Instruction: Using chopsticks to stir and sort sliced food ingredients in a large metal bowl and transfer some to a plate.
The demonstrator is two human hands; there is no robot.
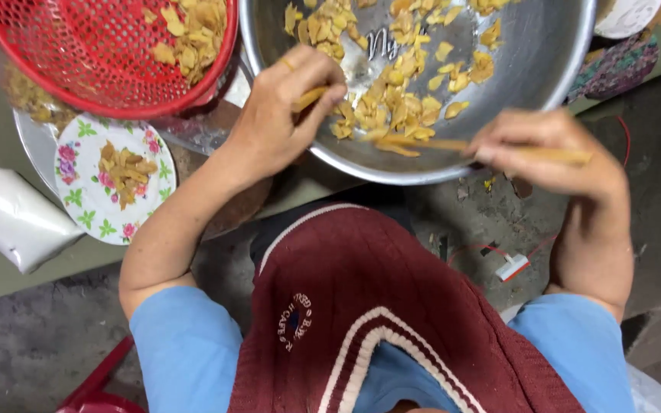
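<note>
here, nearest the camera: a dark red knitted apron (392, 321) with cream stripes over a light blue shirt (185, 348), both forearms reaching forward over a rough grey floor (32, 344).

left hand (281, 115): fingers curled in, thumb and fingertips pinched on a small yellow piece (309, 98). the hand rests over the near rim of the metal bowl (545, 69), a thin ring on one finger.

right hand (548, 149): blurred, fingers closed around a thin yellowish stick-like tool (453, 144). the tool lies nearly level and points left across the bowl's near edge, its tip among the pieces. cannot tell what kind of tool it is.

a small white and red object (512, 267) lies on the floor below the right wrist, with thin red wire near it.

metal bowl: wide, shiny, tilted toward the person, holding a loose scatter of yellow-brown chips (399, 99), densest in the middle and along the far side.

left of the bowl: a flowered plate (86, 203) with a small heap of the same chips. beside it, further left, a white bag (9, 218). above the plate, a red mesh basket (78, 61) with more chips on its right side, overlapping the plate's far edge.
</note>
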